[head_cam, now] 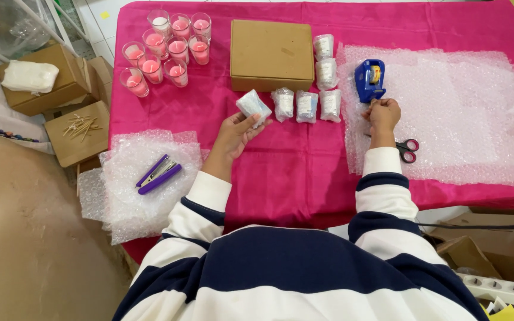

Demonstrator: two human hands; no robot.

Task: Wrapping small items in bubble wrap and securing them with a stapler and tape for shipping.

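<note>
Left hand [236, 132] holds a bubble-wrapped bundle [253, 106] up off the pink tablecloth [292, 172], fingers curled under it and thumb over the near side, long axis tilted up-left to down-right; bundle sits just left of the row of wrapped bundles [306, 104], close but apart from the nearest one. Right hand [383, 113] is closed, fingertips pressed together as if pinching something small, cannot tell what, just below the blue tape dispenser [369, 79], nearly touching its base. Dispenser stands on the big bubble wrap sheet [465, 113], up and slightly left of the right hand, so right hand is far nearer to it than the left; bundle lies well left of the right hand. Both forearms run up from the body, wrists roughly straight, sleeves striped. Scissors [407, 150] lie just right of the right wrist. Cardboard box [271, 54] behind the bundles, candle glasses [168, 44] at far left, purple stapler [158, 173] on a smaller wrap piece near left elbow
</note>
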